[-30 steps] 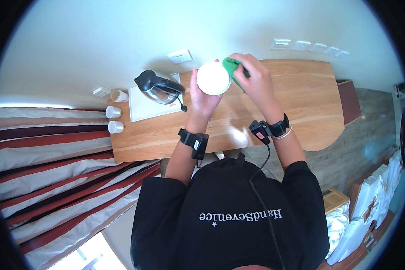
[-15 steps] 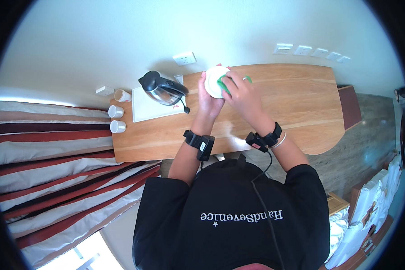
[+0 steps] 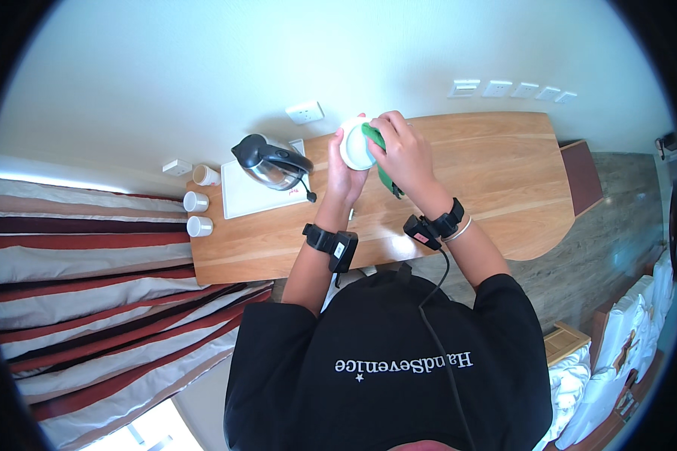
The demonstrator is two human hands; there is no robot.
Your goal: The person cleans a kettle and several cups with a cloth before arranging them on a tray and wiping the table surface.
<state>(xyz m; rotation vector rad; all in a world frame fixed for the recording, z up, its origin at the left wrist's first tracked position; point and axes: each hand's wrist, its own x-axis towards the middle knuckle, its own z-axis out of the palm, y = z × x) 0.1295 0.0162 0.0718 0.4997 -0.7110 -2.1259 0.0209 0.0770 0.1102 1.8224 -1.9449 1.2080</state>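
My left hand (image 3: 344,171) holds a small round white dish (image 3: 354,144) on edge above the wooden table (image 3: 496,180). My right hand (image 3: 403,149) presses a green cloth (image 3: 376,143) against the dish's face; the cloth's tail hangs down past my wrist. Both wrists carry black bands with small devices, and a cable runs from the right one.
A black and steel electric kettle (image 3: 271,161) stands on a white tray (image 3: 241,199) at the table's left. Three white cups (image 3: 196,201) sit at the left end. Wall sockets (image 3: 305,113) and switches (image 3: 504,89) line the wall. Striped curtains (image 3: 90,301) hang at the left.
Both hands with the dish and cloth have shifted slightly; my right hand now covers more of the dish face, the cloth moving across it.
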